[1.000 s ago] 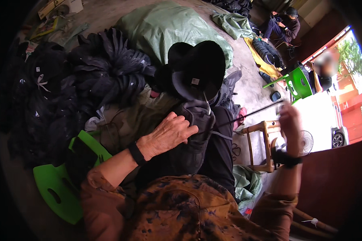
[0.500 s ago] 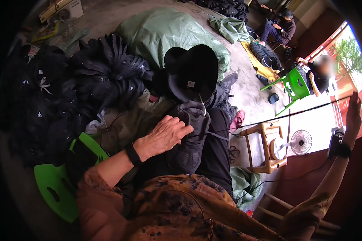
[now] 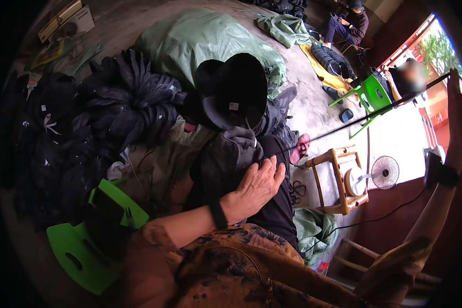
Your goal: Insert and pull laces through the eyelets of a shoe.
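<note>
One dark shoe (image 3: 233, 148) on lap (image 3: 277, 218), one black lace (image 3: 339, 128) taut toward far right.
Left hand (image 3: 256, 187) half-curled over shoe, grip can't tell; right hand (image 3: 455, 102), fingers nearly straight, holds lace. Two green chairs (image 3: 90, 272): near left, far right. Versus earlier, left hand shifted right across shoe.

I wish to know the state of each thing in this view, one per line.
Black lace: drawn straight, taut.
Right hand: raised, at the lace's far end.
Left hand: lowered at the shoe; grip unclear.
Dark shoe: on the lap, partly covered.
Green sheet: wrinkled.
Fan: running or off, cannot tell.
</note>
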{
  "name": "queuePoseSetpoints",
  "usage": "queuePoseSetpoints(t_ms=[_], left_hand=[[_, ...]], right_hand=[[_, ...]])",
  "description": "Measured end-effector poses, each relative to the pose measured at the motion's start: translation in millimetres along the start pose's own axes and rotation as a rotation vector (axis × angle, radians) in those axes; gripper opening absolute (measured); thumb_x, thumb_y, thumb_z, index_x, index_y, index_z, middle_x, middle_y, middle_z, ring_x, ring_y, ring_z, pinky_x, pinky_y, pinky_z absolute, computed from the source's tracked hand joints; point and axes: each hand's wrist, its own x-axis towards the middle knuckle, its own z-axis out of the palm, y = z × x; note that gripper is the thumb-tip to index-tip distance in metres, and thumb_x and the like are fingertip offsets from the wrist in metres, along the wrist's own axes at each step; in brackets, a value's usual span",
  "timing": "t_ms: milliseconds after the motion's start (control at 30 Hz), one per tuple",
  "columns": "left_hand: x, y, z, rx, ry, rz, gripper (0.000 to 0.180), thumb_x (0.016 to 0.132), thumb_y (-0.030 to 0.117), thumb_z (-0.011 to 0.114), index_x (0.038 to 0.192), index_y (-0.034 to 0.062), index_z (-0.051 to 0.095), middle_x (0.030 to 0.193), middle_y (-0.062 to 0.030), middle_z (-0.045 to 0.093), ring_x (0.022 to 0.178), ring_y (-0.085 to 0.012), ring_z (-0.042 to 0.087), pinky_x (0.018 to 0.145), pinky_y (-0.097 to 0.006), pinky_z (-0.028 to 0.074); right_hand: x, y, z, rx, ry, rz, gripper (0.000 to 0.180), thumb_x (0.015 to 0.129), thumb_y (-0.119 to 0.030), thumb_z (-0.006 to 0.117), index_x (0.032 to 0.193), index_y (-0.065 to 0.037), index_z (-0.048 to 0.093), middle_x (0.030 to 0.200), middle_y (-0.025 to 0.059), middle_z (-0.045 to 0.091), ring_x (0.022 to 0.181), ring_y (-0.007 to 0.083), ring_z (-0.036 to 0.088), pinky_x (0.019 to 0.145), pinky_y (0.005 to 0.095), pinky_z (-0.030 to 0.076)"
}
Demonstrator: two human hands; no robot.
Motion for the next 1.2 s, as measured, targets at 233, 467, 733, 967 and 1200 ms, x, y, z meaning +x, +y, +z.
queuePoseSetpoints(t_ms=[233, 467, 733, 967, 1200], left_hand=[[6, 7, -30, -0.579, 0.246, -0.019, 0.014, 0.079, 0.015, 0.070, 0.088, 0.0083, 0.061, 0.075, -0.0023, 0.057, 0.073, -0.0194, 0.059, 0.064, -0.033, 0.046], [36, -57, 7, -0.712, -0.158, -0.160, 0.024, 0.077, 0.013, 0.074, 0.096, 0.0058, 0.062, 0.081, -0.0140, 0.065, 0.078, -0.0339, 0.065, 0.070, -0.042, 0.052], [2, -37, 26, -0.805, -0.304, -0.183, 0.032, 0.078, 0.012, 0.072, 0.107, 0.0034, 0.061, 0.075, -0.0098, 0.063, 0.082, -0.0227, 0.061, 0.069, -0.034, 0.051], [-45, -156, -63, -2.434, 0.439, -0.840, 0.032, 0.096, 0.016, 0.054, 0.125, 0.0031, 0.052, 0.076, 0.0019, 0.048, 0.075, -0.0089, 0.050, 0.064, -0.025, 0.040], [-190, -325, -22, -2.044, 0.785, -1.298, 0.022, 0.099, 0.015, 0.049, 0.119, 0.0073, 0.057, 0.084, 0.0031, 0.055, 0.080, -0.0095, 0.055, 0.070, -0.026, 0.041]], right_hand=[[-30, -30, -94, 1.155, 0.084, 0.144, 0.039, 0.098, -0.021, 0.047, 0.133, -0.006, 0.040, 0.151, 0.0139, 0.031, 0.141, 0.0291, 0.026, 0.116, 0.0492, 0.023], [-95, -119, -241, 1.006, 0.260, 0.336, 0.042, 0.104, -0.010, 0.037, 0.144, 0.002, 0.034, 0.145, 0.0213, 0.042, 0.132, 0.0293, 0.046, 0.112, 0.0402, 0.036], [-217, -24, -221, 0.187, 0.800, 0.156, 0.033, 0.099, -0.003, 0.042, 0.128, 0.010, 0.049, 0.126, 0.0232, 0.058, 0.109, 0.0292, 0.062, 0.090, 0.0356, 0.056], [-355, 28, -382, -0.106, 0.923, 0.380, 0.020, 0.096, -0.009, 0.050, 0.076, -0.007, 0.055, 0.067, 0.0012, 0.054, 0.056, 0.0116, 0.052, 0.056, 0.0230, 0.045], [-337, 267, -217, -0.025, 0.850, 0.644, 0.013, 0.095, -0.014, 0.060, 0.101, -0.003, 0.059, 0.075, 0.0000, 0.056, 0.060, 0.0108, 0.053, 0.059, 0.0229, 0.047]])
